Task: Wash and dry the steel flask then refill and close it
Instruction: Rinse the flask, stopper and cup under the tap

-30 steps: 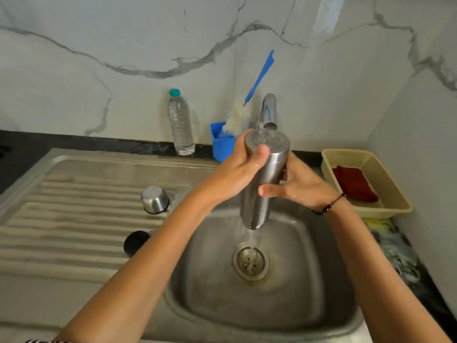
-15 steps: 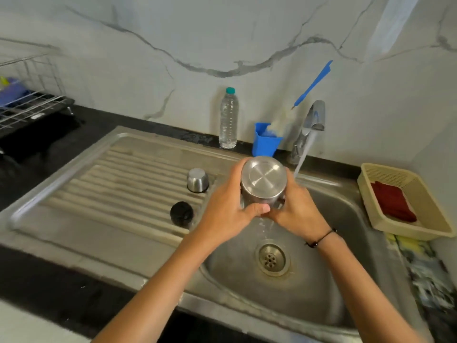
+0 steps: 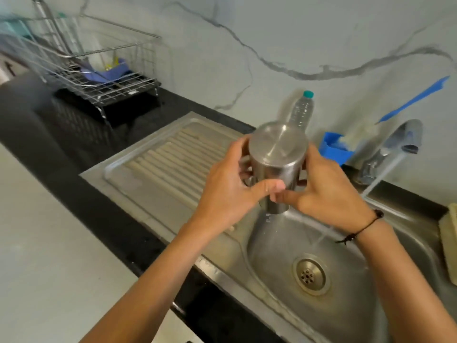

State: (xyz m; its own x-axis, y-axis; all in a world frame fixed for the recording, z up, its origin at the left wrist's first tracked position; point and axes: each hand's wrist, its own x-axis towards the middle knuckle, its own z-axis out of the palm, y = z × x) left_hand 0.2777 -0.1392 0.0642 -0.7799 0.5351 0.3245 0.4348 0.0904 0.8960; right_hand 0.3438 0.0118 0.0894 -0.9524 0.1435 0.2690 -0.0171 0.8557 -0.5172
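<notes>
Both hands, left [image 3: 230,191] and right [image 3: 326,194], grip the upturned flask [image 3: 277,167] draining over the sink [image 3: 277,243]; tap [image 3: 395,147] running; drying, refilling, closing seemingly remain.

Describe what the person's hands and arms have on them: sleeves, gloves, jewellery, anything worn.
Both forearms are bare, with no sleeve reaching into view, and neither hand wears a glove. The right hand has a thin black cord bracelet at the wrist, with a small dark bead and a knotted loose end. The left hand and its wrist show nothing worn. No rings are visible on the fingers that show.
</notes>
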